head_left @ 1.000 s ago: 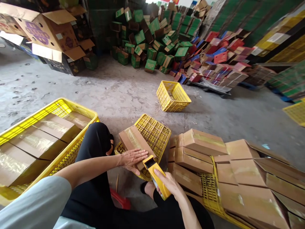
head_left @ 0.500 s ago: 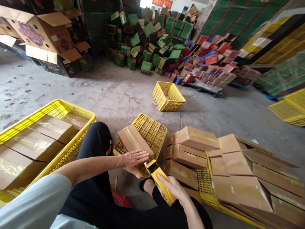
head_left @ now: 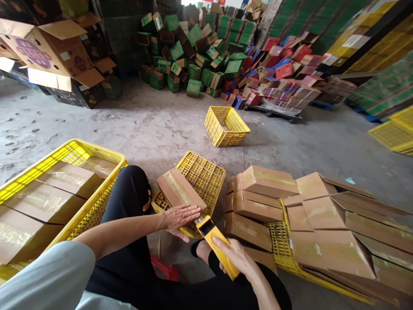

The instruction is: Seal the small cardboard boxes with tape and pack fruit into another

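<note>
A closed, tape-sealed cardboard box (head_left: 177, 187) lies at a slant on a yellow plastic crate (head_left: 211, 178), whose gridded face is up. My left hand (head_left: 181, 218) rests flat on the near end of the box, fingers stretched out. In my right hand (head_left: 232, 254) is a yellow hand tool (head_left: 211, 234) with a dark opening on top and a metal tip. Its tip meets or nearly meets the box's near end, beside my left fingertips; contact is hard to make out. My right fingers wrap round the tool's body.
To the left, a large yellow crate (head_left: 100, 150) holds several cardboard boxes. More boxes (head_left: 325, 215) are piled at the right. A small yellow crate (head_left: 226, 129) stands on the floor ahead. Green boxes (head_left: 193, 86) and red-and-blue boxes (head_left: 284, 69) lie heaped behind. Something red (head_left: 166, 269) is below my legs.
The view has shifted slightly. My left hand stays on the box. The tool's metal tip shows more clearly now, as the tool sits slightly farther from the box end.
</note>
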`<state>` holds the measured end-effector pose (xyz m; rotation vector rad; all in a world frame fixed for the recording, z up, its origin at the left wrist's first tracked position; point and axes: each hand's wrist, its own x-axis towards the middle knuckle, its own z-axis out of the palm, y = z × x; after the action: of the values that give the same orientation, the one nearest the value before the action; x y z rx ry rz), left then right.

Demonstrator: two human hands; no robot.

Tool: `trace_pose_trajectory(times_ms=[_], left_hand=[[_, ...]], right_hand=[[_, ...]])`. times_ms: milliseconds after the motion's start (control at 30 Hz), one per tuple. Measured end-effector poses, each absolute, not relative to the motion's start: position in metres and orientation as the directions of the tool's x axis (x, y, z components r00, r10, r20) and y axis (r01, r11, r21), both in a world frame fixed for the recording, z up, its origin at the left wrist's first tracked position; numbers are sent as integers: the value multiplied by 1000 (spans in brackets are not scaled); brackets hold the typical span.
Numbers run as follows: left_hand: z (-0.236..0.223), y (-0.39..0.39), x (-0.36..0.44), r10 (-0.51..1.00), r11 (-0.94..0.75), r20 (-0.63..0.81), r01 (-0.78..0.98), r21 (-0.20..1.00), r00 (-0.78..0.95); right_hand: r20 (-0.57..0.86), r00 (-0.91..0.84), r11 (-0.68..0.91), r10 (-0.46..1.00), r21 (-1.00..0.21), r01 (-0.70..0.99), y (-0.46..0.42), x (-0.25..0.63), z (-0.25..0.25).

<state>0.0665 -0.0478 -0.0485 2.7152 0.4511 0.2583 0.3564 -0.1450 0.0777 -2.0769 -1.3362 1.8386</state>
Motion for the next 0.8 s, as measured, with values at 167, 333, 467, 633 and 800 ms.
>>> trace_pose_trajectory(times_ms=[167,333,467,633,800], left_hand=[[-47,-51,66,358,-867,120,282,410,926],[-48,-52,67,365,-861,139,278,426,920],[-47,-45,62,401,-841,143,302,450,905],[-40,-8,39,638,-712,132,515,478,759],[-31,49,1,946,-294,54,773,563,321]], right_hand=[[-801,-25,-654,599,-506,562,-158,373,82],[-790,-9,-653,613,-514,556,-159,369,71],[-804,1,-674,594,-497,547,-156,364,59],[-814,2,-673,581,-480,562,-147,363,39],[-819,-16,-642,574,-462,613,-127,355,20]])
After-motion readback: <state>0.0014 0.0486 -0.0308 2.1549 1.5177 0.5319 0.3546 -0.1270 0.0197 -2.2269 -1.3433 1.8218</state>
